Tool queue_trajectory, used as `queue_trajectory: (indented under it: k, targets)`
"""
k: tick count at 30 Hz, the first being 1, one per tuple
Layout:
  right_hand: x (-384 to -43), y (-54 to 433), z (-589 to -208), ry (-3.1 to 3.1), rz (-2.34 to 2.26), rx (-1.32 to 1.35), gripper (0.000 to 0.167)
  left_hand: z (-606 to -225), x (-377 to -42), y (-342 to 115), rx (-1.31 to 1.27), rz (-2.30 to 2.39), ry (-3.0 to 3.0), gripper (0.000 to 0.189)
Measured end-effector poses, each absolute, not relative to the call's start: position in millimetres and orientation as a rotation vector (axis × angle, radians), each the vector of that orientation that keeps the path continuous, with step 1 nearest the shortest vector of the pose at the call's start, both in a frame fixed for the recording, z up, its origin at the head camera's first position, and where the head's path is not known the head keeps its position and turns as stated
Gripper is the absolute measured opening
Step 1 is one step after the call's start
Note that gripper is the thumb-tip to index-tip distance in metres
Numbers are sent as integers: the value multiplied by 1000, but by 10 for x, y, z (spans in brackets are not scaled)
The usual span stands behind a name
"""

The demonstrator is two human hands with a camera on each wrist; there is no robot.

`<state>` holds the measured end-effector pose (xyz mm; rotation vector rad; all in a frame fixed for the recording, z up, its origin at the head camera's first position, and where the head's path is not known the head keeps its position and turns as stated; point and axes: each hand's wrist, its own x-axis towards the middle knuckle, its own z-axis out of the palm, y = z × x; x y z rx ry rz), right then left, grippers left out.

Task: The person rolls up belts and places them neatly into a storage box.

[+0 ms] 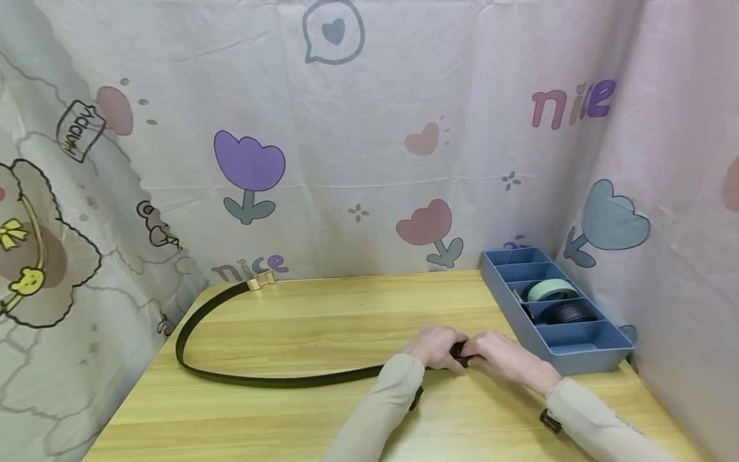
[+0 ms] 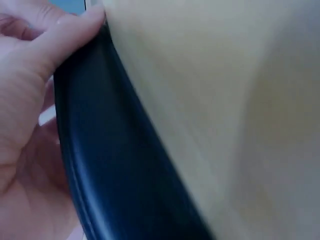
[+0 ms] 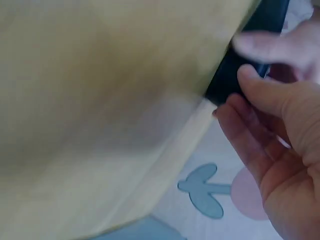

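A black belt (image 1: 271, 382) with a gold buckle (image 1: 262, 280) lies in a wide curve over the table, the buckle at the back left. Its other end is up between my two hands near the table's right side. My left hand (image 1: 434, 347) grips the strap a little behind the tip, thumb on top of the belt (image 2: 115, 150) in the left wrist view. Close beside it, my right hand (image 1: 503, 357) pinches the tip of the belt (image 3: 225, 82) between thumb and fingers, seen in the right wrist view.
A blue-grey divided tray (image 1: 514, 314) stands at the right edge of the wooden table (image 1: 242, 430). Its compartments hold a rolled pale green belt (image 1: 552, 290) and a rolled black belt (image 1: 571, 312). A patterned curtain (image 1: 346, 128) hangs behind and at both sides.
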<state>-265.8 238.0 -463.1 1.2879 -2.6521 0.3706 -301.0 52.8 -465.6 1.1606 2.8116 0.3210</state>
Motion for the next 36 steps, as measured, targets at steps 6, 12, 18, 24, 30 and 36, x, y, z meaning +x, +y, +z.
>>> queue_trajectory:
  k: [6,12,18,24,30,36]
  targets:
    - [-2713,2395,-4664,-2646,350,1340,17,-4675,-2998,459,1119,491,2687,44]
    - [-2677,2234,-4657,-2735,414,1173,25,-4696,-2981,486,987,566,2809,19]
    - [-2677,2218,-4634,-2705,453,1226,22,-4686,-2999,455,1102,506,2787,26]
    - [-2765,2283,-4599,-2583,425,1474,18,-4625,-3024,391,1206,496,2591,44]
    - [-2743,2254,-4581,-2664,434,1388,18,-4636,-3030,421,1122,571,2668,29]
    - [-2680,2159,-4629,-2772,425,1213,13,-4652,-3011,455,1066,541,2808,19]
